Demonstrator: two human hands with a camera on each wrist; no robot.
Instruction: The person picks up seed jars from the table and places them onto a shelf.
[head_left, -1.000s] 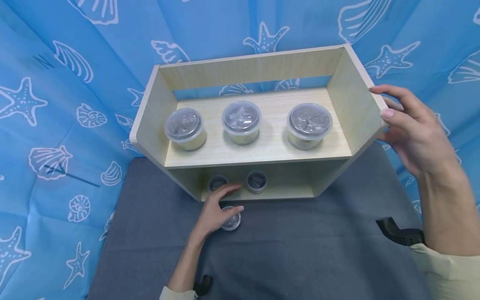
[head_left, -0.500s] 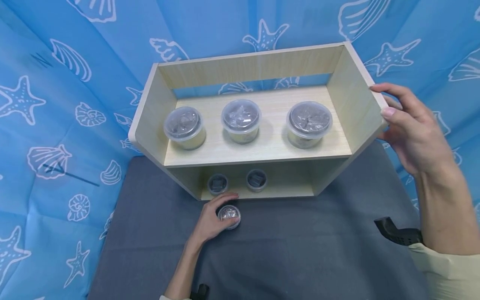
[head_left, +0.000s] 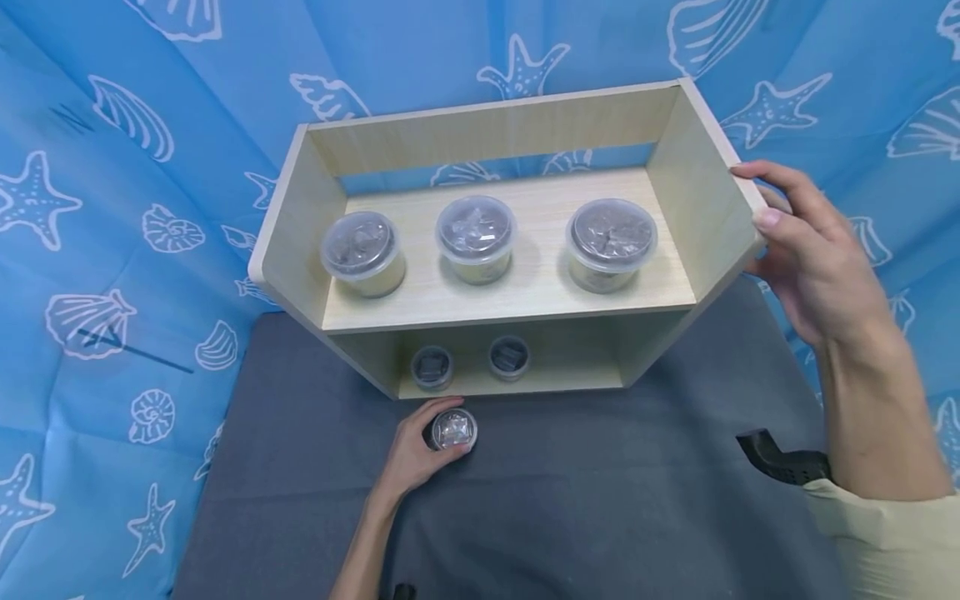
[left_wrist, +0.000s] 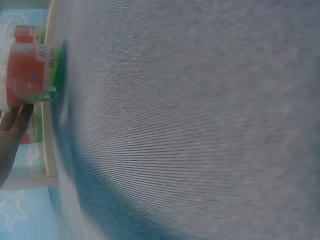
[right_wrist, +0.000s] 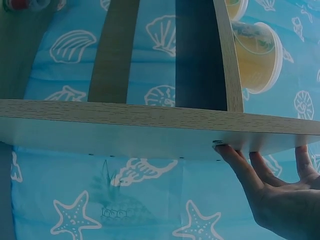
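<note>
My left hand (head_left: pixel 415 450) grips a small round lidded tub (head_left: pixel 454 429) just in front of the wooden shelf unit (head_left: pixel 486 325), thumb and fingers around its sides. In the left wrist view the tub (left_wrist: pixel 31 72) shows a red and green label and a translucent lid, with fingers (left_wrist: pixel 20 122) against it. On the shelf's right side panel rest the fingertips of my right hand (head_left: pixel 832 258). The right wrist view shows several fingers (right_wrist: pixel 245 172) touching the panel's outer face (right_wrist: pixel 150 140), none wrapped over its edge.
Three larger lidded tubs stand on the upper board: left (head_left: pixel 363 254), middle (head_left: pixel 476 239) and right (head_left: pixel 610 245). Below, two small tubs stand at the left (head_left: pixel 432 367) and middle (head_left: pixel 509 357). A grey cloth (head_left: pixel 585 492) lies under the shelf; a blue seashell curtain (head_left: pixel 150 250) hangs behind.
My left hand has come down and closed around the small tub in front of the lower compartment, drawing slightly away from the shelf. The right hand keeps its place on the side panel.
</note>
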